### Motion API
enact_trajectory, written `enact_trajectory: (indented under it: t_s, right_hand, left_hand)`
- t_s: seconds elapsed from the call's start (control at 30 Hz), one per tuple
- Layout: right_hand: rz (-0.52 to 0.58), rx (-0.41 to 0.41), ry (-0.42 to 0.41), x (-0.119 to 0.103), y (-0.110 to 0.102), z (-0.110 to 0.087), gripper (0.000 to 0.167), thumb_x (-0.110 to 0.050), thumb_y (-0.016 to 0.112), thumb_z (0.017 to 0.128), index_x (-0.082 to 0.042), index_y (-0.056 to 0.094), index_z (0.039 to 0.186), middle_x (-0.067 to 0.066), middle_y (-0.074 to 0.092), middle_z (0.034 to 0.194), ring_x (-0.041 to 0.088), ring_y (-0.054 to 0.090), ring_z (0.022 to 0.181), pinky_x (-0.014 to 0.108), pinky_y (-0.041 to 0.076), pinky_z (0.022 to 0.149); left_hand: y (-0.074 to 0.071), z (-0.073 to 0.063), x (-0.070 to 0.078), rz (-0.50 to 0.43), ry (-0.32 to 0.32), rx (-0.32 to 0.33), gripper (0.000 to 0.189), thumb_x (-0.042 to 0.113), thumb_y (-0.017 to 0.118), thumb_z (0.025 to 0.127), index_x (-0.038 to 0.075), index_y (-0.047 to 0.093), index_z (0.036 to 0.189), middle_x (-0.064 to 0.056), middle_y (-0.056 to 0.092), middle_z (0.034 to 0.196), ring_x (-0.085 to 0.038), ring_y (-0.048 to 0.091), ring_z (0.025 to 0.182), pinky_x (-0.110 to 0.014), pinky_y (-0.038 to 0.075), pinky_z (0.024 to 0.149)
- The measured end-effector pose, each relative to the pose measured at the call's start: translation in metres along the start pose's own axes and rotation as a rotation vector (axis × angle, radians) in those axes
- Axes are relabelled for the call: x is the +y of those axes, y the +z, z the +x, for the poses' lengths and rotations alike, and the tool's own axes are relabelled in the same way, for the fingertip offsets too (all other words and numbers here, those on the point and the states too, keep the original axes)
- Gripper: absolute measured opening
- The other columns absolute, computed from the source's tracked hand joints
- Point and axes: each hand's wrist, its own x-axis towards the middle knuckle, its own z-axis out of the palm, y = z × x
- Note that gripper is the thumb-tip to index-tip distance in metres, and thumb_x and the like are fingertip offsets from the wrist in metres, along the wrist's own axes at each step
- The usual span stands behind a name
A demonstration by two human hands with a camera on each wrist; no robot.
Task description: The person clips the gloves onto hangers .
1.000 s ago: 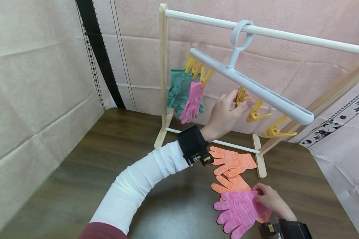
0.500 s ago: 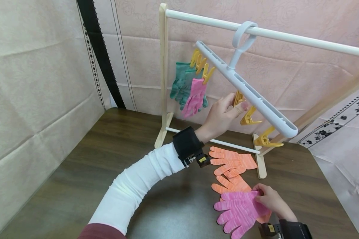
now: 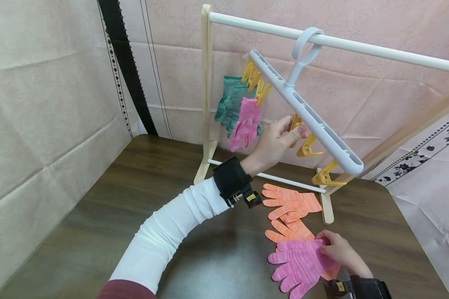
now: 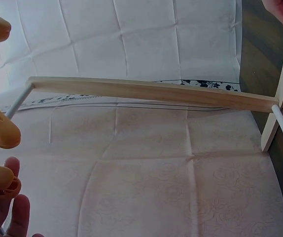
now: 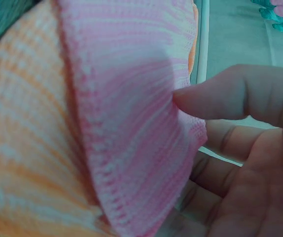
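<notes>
Left hand (image 3: 275, 141) raised to the hanger (image 3: 303, 106), pinching a yellow peg (image 3: 295, 123) between thumb and fingers, just under the bar. Two more pegs farther along toward the near end—the middle peg (image 3: 307, 147) and the end peg (image 3: 327, 174)—nothing clipped in either. At the hanger's far end, three pegs close together; green gloves (image 3: 228, 97) hang there, a small pink glove (image 3: 245, 124) in front of them, held by the nearest clip (image 3: 262, 93).

Hanger hooked over the white rail (image 3: 254, 28) of a wooden stand, bar slanting toward the viewer.

Right hand (image 3: 340, 251) low at the table (image 3: 108, 216), grasping the cuff of a pink striped glove (image 3: 301, 263)—thumb on top, fingers beneath. That glove lies palm-flat, fingers spread, partly over an orange glove (image 3: 293, 230); more orange knit (image 3: 292, 201) beyond, beside the stand's foot (image 3: 327, 207).
</notes>
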Motion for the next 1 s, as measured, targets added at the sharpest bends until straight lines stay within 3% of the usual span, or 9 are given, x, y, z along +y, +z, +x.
enact_trajectory:
  t_s: [0.23,0.5,0.73,1.0]
  right_hand:
    - [0.000,-0.014,0.017,-0.0033,-0.0007,-0.0032,0.025,0.004,0.056,0.071,-0.001,0.054,0.095,0.006,0.050,0.080,0.019,0.044,0.074,0.028,0.034,0.060]
    - [0.038,-0.006,0.030,-0.0028,-0.0001,-0.0049,0.031,0.009,0.053,0.069,0.002,0.052,0.099,0.007,0.050,0.081,0.019,0.044,0.073,0.028,0.035,0.060]
    - [0.042,0.019,0.035,-0.0040,-0.0014,-0.0031,0.030,0.009,0.052,0.070,0.005,0.055,0.099,0.007,0.054,0.081,0.019,0.045,0.074,0.028,0.037,0.061]
    - [0.025,0.086,0.014,-0.0086,-0.0043,-0.0042,0.021,0.002,0.051,0.077,0.005,0.061,0.095,0.009,0.061,0.084,0.017,0.050,0.075,0.027,0.040,0.062]
  left_hand:
    - [-0.0026,0.0010,-0.0002,-0.008,-0.015,0.006,0.023,0.020,0.045,0.093,0.001,0.056,0.099,-0.007,0.055,0.075,-0.011,0.035,0.055,-0.015,0.027,0.051]
    - [-0.0046,0.0008,0.0005,0.000,-0.006,0.009,0.021,0.019,0.045,0.092,0.001,0.056,0.094,-0.010,0.063,0.088,-0.009,0.045,0.067,-0.014,0.030,0.054]
    - [-0.0060,0.0002,0.0015,-0.008,-0.016,0.008,0.022,0.019,0.045,0.092,0.000,0.056,0.094,-0.010,0.064,0.091,-0.010,0.056,0.089,-0.015,0.036,0.061]
    - [-0.0064,-0.0008,0.0006,-0.026,-0.006,0.008,0.021,0.018,0.044,0.092,0.001,0.056,0.092,-0.009,0.062,0.089,-0.008,0.055,0.086,-0.016,0.037,0.061]
